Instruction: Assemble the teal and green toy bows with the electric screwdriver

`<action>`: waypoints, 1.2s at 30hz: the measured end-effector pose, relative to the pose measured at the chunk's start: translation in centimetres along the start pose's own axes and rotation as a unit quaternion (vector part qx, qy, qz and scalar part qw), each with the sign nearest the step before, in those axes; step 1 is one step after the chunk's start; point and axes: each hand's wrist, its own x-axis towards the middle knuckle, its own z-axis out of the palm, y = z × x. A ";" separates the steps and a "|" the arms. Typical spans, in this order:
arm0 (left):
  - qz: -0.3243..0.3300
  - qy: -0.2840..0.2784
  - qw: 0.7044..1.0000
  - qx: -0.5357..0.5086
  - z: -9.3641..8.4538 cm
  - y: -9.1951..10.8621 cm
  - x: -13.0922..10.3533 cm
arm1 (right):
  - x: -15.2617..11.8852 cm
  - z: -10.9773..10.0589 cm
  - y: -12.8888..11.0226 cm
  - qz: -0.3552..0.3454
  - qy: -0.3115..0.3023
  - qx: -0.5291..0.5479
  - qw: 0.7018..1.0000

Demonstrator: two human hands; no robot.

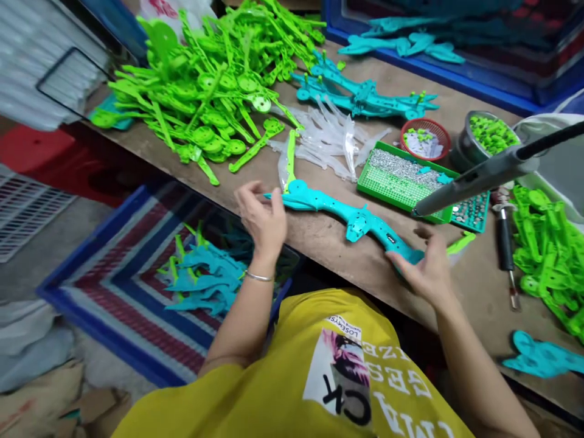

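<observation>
A long teal plastic piece (337, 208) lies across the front of the brown table, between my hands. Its left tip is between the thumb and fingers of my left hand (263, 219). My right hand (426, 266) has its thumb and fingers closed round the right end. A lime green arm (291, 159) with a clear part sticks up at the piece's left end, and another lime arm (460, 243) sticks out past my right hand.
Lime green parts (205, 91) are heaped at the back left. Clear strips (333, 137), a green tray of screws (401, 179) and a grey electric screwdriver (493, 167) are behind the piece. A blue-edged bin (114, 359) stands below left.
</observation>
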 end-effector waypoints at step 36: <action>-0.221 -0.469 0.778 -0.354 -1.2 -0.7 -2.6 | 6.1 7.0 -12.9 -0.044 -0.344 -0.182 0.920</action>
